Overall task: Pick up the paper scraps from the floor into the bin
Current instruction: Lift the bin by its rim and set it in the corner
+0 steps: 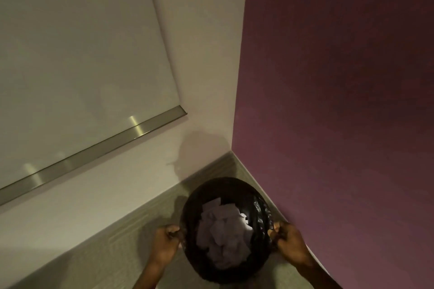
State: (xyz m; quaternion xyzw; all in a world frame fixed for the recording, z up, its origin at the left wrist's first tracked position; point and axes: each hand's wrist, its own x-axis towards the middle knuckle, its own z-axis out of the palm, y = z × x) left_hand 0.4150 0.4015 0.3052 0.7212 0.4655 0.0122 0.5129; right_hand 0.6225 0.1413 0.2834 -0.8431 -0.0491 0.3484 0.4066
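A round bin (pixel 259 209) lined with a black plastic bag stands in the floor corner, seen from above. Several pale paper scraps (pixel 223 232) lie piled inside it. My left hand (pixel 165 241) grips the bin's left rim, fingers curled over the bag's edge. On the opposite side my right hand (pixel 287 240) grips the right rim in the same way. Both forearms reach in from the bottom of the view.
A white wall (pixel 199 77) and a purple wall (pixel 328 101) meet right behind the bin. A whiteboard with a metal ledge (pixel 94 150) hangs on the white wall at left. Grey floor (pixel 112 258) stretches to the left of the bin.
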